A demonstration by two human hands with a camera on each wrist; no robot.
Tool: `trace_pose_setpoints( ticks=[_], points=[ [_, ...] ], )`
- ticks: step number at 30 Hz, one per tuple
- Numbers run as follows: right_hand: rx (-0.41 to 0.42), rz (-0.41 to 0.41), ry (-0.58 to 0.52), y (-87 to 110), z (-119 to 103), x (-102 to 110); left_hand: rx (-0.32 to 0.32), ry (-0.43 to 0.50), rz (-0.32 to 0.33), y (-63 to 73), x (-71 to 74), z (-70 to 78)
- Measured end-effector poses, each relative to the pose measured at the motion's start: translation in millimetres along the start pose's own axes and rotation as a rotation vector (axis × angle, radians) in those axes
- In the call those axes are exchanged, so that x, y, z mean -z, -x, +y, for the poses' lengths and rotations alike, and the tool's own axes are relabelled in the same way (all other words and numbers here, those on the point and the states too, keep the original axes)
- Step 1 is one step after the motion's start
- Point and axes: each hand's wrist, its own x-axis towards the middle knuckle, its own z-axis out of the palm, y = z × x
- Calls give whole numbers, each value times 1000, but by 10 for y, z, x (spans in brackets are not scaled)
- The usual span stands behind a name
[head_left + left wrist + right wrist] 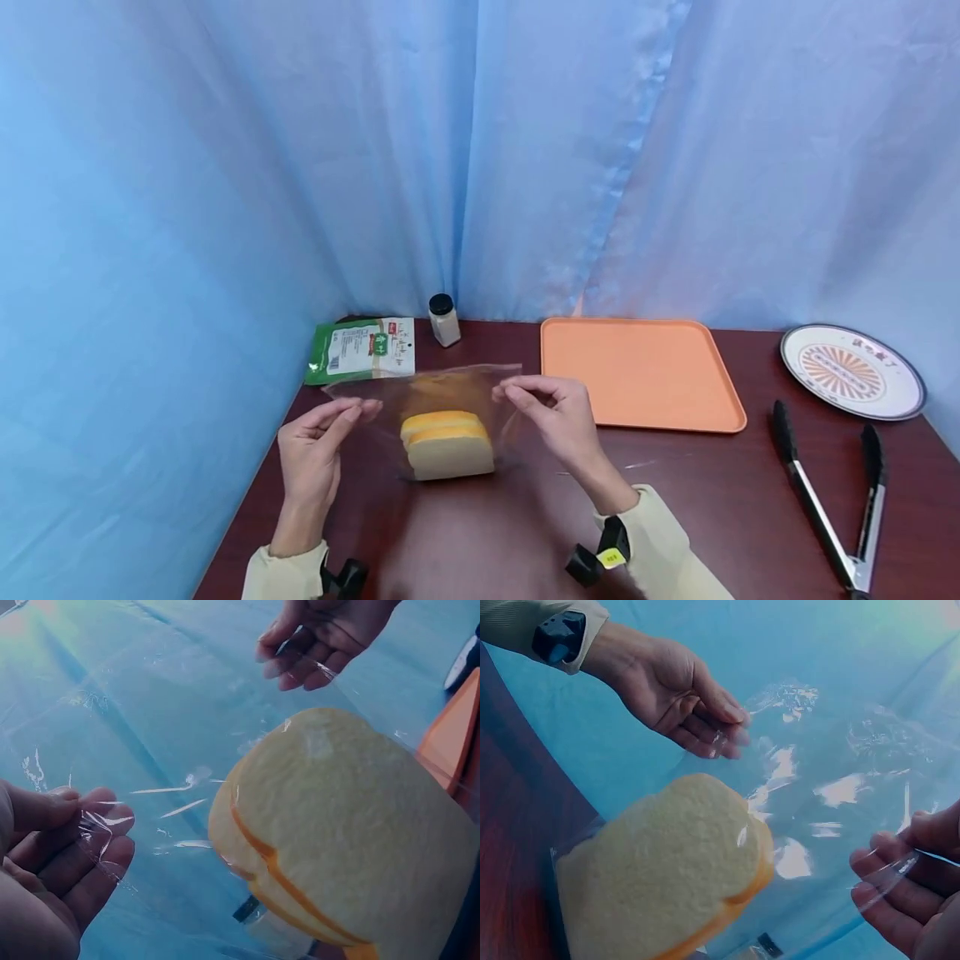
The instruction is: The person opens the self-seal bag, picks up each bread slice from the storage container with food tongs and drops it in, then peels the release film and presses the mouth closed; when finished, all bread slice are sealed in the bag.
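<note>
A clear plastic bag [390, 387] holds two slices of bread [452, 454], one behind the other, pale with orange-brown crusts. My left hand [315, 446] pinches the bag's left side between thumb and fingers. On the opposite side, my right hand [558, 417] pinches the film the same way. Between the hands the bag is stretched wide, the bread low inside it. In the left wrist view the bread slices [360, 825] fill the right half, seen through shiny film. The right wrist view shows the bread [660, 862] at lower left, with wrinkled film above it.
Behind the bag lie a green and white packet [360, 350] and a small black-capped jar [444, 320]. An orange tray [637, 375] is right of them. Farther right are a patterned plate [900, 392] and black-tipped tongs [813, 508]. Blue curtains [525, 150] hang along the table's back and left.
</note>
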Motion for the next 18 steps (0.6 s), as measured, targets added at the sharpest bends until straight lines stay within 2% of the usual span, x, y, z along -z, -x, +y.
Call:
trace_pose_setpoints(
  ticks=[6,10,13,18],
  points=[
    [0,-28,4,24,-27,40,37,22,-3,18,12,-2],
    [20,-56,7,73,-75,65,47,31,-23,72,33,52],
    [23,-81,-16,144,-147,64,3,70,-79,124,72,116],
    [49,-129,-67,318,-302,-20,-102,279,-230,231,206,230]
  ],
)
